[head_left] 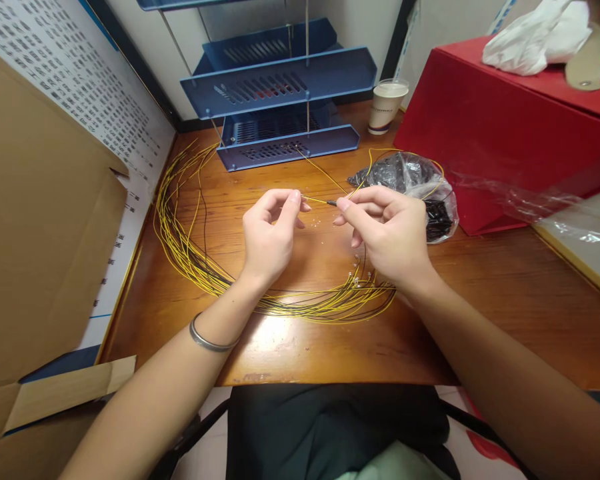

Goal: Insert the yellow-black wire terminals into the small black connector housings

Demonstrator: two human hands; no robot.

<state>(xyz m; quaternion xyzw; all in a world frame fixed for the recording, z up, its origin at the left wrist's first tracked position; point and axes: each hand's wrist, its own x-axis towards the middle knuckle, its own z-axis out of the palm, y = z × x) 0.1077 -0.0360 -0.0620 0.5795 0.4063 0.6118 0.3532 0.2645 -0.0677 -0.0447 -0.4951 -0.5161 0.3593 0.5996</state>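
Between thumb and fingertips, my left hand (273, 230) pinches a thin yellow wire (314, 199). A small black sleeve (332, 203) sits on that wire, and my right hand (387, 227) pinches it at its right end. Both hands are held above the wooden table (300, 360), a short gap apart. Under and around them curves a loose bundle of yellow and black wires (180, 247), with small shiny ends (356, 277) below my right hand. Just behind that hand lies a clear plastic bag (405, 173) of small black pieces.
A blue tiered file rack (287, 157) stands at the back, with a paper cup (387, 107) to its right. A large red box (470, 140) with crumpled white tissue (535, 40) fills the right side. Cardboard (40, 220) stands along the left edge.
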